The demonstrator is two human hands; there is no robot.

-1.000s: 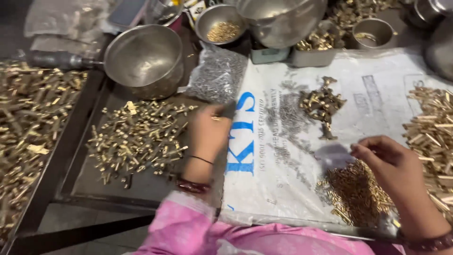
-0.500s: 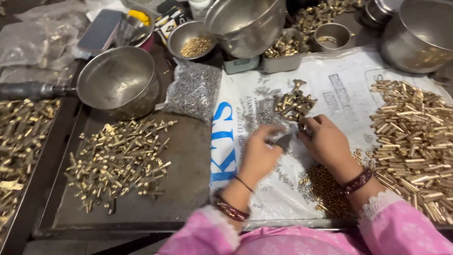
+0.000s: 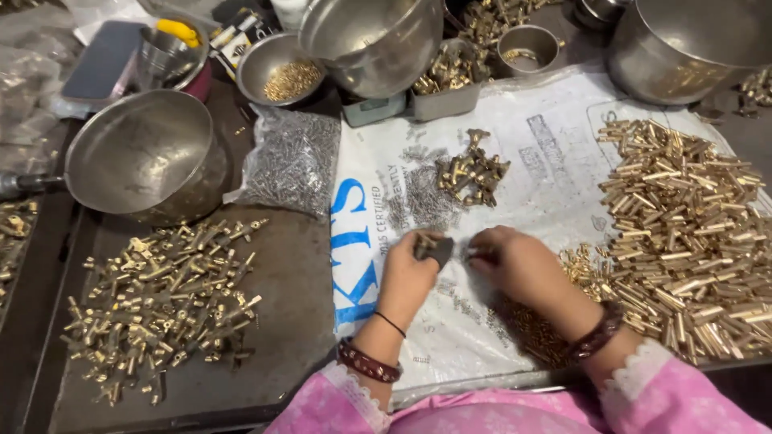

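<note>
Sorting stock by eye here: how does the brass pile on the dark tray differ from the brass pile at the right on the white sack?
The tray pile holds branched, knobby fittings lying loosely scattered on the dark metal tray. The right pile holds straight, plain tubes, heaped thicker and wider on the white sack. Both are brass-coloured, and neither hand touches them.

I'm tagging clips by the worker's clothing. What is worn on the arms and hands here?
Both hands are bare. The left hand has a thin black band and a dark red beaded bracelet; the right hand has a dark red bracelet. Both pink sleeves have white scalloped trim.

Head camera looks steeply down, close overhead.
</note>
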